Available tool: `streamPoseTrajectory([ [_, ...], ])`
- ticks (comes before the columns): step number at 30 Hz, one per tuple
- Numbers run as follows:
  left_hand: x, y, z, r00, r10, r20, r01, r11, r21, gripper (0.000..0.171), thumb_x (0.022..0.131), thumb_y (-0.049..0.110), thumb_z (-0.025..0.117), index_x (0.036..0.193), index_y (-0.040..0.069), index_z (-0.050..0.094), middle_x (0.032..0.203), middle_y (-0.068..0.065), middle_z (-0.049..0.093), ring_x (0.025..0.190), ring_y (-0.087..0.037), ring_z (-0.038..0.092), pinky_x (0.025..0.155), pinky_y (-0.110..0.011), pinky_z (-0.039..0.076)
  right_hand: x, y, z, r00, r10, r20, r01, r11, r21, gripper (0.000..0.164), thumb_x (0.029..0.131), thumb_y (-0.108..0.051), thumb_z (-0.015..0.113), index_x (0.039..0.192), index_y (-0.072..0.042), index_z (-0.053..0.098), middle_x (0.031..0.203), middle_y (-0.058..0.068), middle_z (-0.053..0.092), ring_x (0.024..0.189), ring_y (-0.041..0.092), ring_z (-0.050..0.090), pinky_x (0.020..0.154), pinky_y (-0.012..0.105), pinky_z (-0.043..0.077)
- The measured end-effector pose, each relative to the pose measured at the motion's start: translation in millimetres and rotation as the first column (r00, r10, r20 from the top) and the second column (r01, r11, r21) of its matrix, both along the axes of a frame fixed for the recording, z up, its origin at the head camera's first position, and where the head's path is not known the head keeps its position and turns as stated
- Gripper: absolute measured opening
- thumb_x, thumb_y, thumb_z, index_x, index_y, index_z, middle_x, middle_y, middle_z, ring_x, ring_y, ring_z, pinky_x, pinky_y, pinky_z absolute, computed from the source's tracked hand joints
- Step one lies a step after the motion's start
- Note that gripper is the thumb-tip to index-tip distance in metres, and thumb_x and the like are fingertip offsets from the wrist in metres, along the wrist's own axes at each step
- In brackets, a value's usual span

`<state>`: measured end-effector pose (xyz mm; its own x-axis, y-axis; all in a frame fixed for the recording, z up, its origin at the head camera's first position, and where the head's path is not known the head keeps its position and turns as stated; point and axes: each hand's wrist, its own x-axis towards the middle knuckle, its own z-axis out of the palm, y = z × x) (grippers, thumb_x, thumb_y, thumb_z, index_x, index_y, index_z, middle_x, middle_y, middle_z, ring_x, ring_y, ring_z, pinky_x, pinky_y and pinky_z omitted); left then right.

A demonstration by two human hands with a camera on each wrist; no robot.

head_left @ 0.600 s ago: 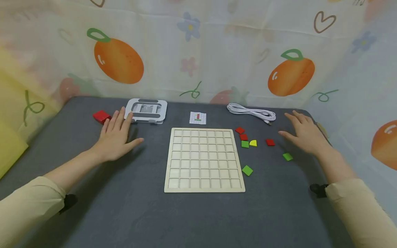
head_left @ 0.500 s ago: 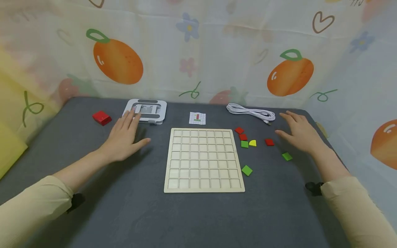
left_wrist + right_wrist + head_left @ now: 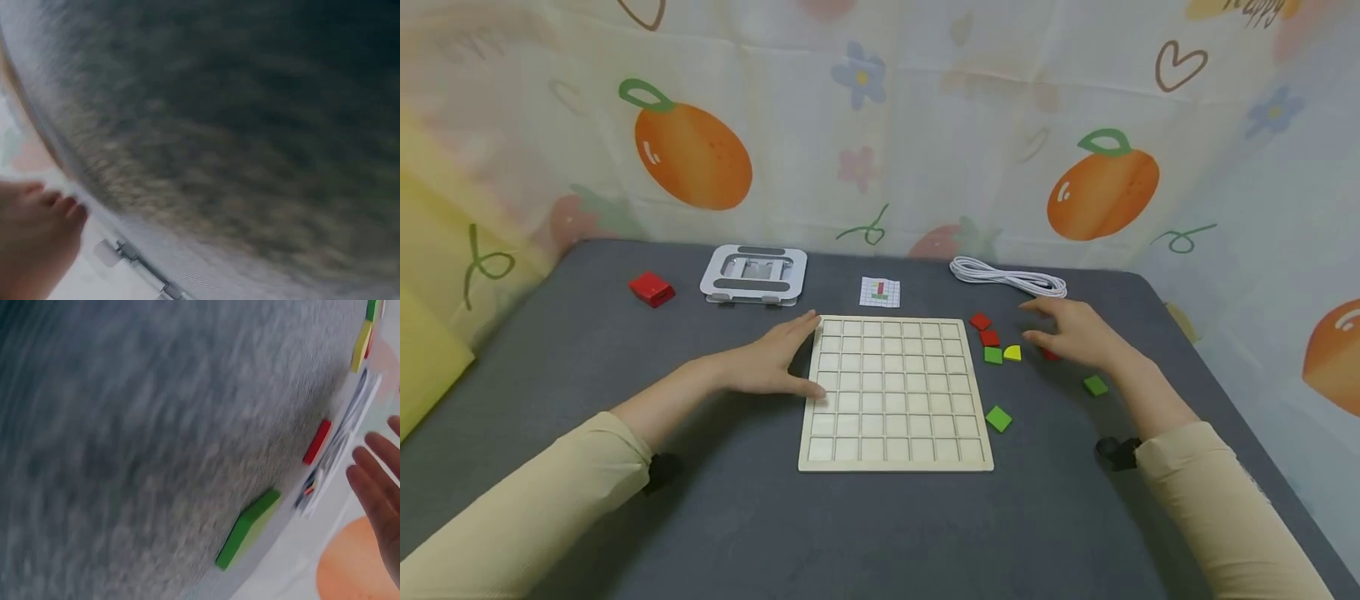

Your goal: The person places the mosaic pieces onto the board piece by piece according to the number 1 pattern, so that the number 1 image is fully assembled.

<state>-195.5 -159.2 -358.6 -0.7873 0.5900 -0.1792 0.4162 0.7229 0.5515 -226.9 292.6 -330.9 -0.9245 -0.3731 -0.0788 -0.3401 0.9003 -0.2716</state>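
A pale wooden grid board [image 3: 891, 462] lies mid-table. My left hand [image 3: 760, 362] is at its left edge, fingers straight, with fingertips at the upper left corner and the thumb overlapping the rim. In the left wrist view that hand [image 3: 37, 240] is blurred. My right hand [image 3: 1078, 333] hovers, fingers extended and holding nothing, over a red tile [image 3: 1050, 354] that it partly hides. Near it lie a green tile [image 3: 1095, 386] and a yellow rounded tile [image 3: 1012, 353]. The right wrist view shows the red tile [image 3: 317, 442] below the fingers [image 3: 373, 481].
Right of the board lie two red tiles [image 3: 989, 338], a green tile [image 3: 992, 356] and another green tile [image 3: 998, 418]. Behind are a patterned grid card [image 3: 880, 292], a coiled white cable [image 3: 1011, 277], a white folding stand [image 3: 752, 285] and a red block [image 3: 652, 289].
My left hand has moved right and nearer, from beside the white stand to the board's left edge. My right hand has moved left, now over the red tile.
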Motion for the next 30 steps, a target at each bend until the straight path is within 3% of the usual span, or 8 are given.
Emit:
streamPoseTrajectory([
  [6,0.3,-2.2,-1.6,0.997,-0.048,0.065,0.048,0.999,-0.003,0.121,0.07,0.047,0.086,0.156,0.0,0.016,0.167,-0.023,0.001,0.153,-0.046,0.009,0.119,-0.066,0.015,0.9,-6.3,-6.2,0.997,0.048,0.061,-0.048,0.999,-0.012,0.047,0.091,-0.025,0.068,0.132,-0.003,0.061,0.132,0.02,0.064,0.121,0.039,0.062,0.1,0.056,0.048],
  [16,1.2,-3.6,-3.2,0.999,-0.04,-0.004,0.04,0.995,-0.09,0.125,0.065,0.056,0.086,0.158,0.006,0.018,0.168,-0.014,0.009,0.151,-0.042,0.018,0.115,-0.068,0.02,-1.8,-5.6,-11.9,0.996,0.073,0.057,-0.072,0.997,-0.015,0.048,0.079,-0.027,0.08,0.123,-0.009,0.069,0.124,0.013,0.071,0.11,0.03,0.066,0.091,0.051,0.052],
  [30,3.5,-3.5,-5.9,0.997,-0.046,-0.055,0.038,0.991,-0.127,0.126,0.064,0.059,0.085,0.158,0.005,0.02,0.168,-0.013,0.011,0.151,-0.04,0.02,0.115,-0.067,0.023,0.2,-10.1,-11.0,0.994,0.106,0.032,-0.105,0.994,-0.006,0.035,0.077,-0.02,0.083,0.111,-0.012,0.075,0.114,0.01,0.072,0.104,0.028,0.065,0.089,0.049,0.052],
])
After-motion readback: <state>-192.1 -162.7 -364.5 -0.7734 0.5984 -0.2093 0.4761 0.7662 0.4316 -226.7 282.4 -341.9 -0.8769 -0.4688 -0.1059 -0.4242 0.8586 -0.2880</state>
